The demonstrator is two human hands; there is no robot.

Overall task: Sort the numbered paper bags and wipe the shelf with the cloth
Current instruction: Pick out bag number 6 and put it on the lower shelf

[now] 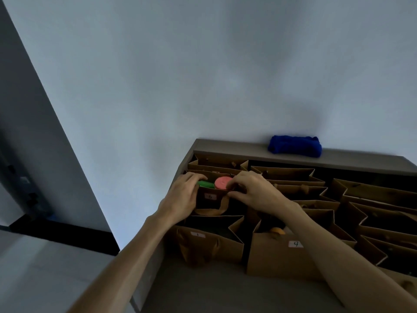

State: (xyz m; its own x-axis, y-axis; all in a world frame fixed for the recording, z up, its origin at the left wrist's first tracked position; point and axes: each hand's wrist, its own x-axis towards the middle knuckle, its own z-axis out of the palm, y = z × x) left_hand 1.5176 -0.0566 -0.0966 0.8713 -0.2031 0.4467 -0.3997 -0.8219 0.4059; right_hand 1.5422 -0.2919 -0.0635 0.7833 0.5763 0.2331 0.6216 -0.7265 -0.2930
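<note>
A brown paper bag labelled 6 (209, 201) stands in the left row on the grey shelf (225, 292). Inside it show a green lid (205, 184) and a pink lid (223, 182). My left hand (184, 197) grips the bag's left side, fingers curled over its rim. My right hand (252, 192) pinches the bag's right rim beside the pink lid. In front stand bag 1 (203, 247) and bag 9 (277, 256), the latter with an orange item (278, 231) in it. A blue cloth (294, 146) lies on the shelf's back ledge.
Several more open brown bags (361, 213) fill the middle and right of the shelf, packed close together. A pale wall rises behind. A dark doorway and floor edge (33, 199) lie to the left. A bare strip of shelf runs along the front.
</note>
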